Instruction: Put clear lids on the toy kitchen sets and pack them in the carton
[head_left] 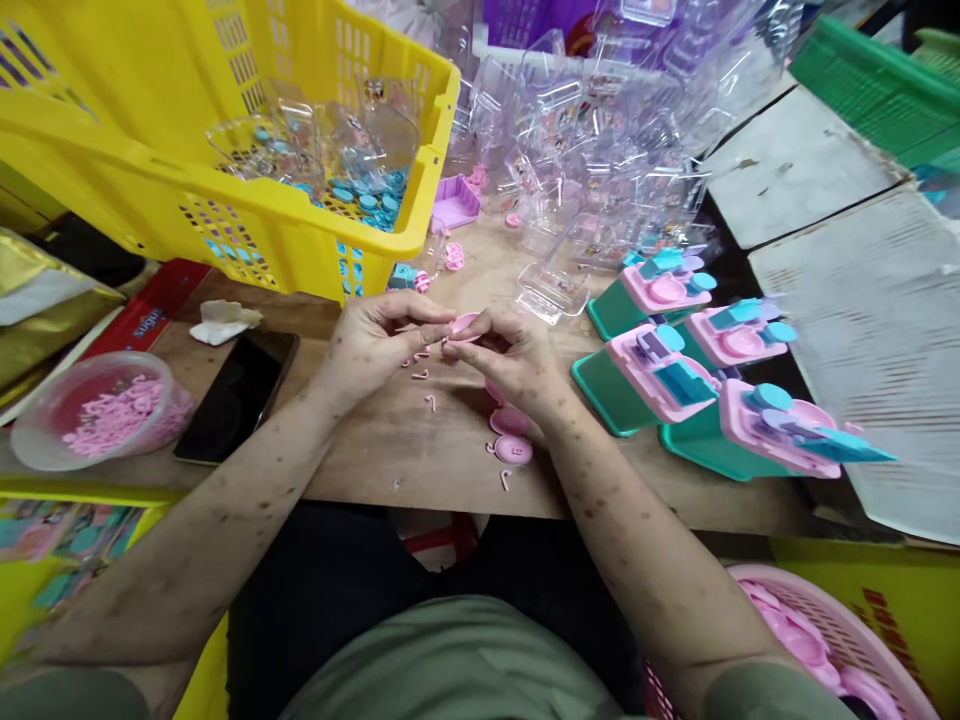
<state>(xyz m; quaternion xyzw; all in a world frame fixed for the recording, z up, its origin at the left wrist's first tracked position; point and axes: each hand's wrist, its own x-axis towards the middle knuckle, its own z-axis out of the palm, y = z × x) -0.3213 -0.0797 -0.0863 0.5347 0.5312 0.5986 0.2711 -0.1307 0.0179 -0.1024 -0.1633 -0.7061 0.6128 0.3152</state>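
Note:
In the head view both hands meet above the wooden bench. My right hand [510, 345] pinches a small round pink plastic dish [463, 323] between thumb and fingers. My left hand [390, 335] is closed at the dish's left edge, thumb and fingertips pressed against it; any smaller piece between them is hidden. More round pink dishes [513, 448] lie in a row below my right wrist, partly covered by it. Several tiny pink cane-shaped hooks [430, 402] are scattered on the wood beneath the hands.
A yellow crate [300, 215] with blue and clear parts stands back left. Clear plastic shells [600, 150] are piled behind. Green boxes with pink lids [652, 375] stand right. Left are a phone [238, 395] and a tub [34, 425] of pink hooks.

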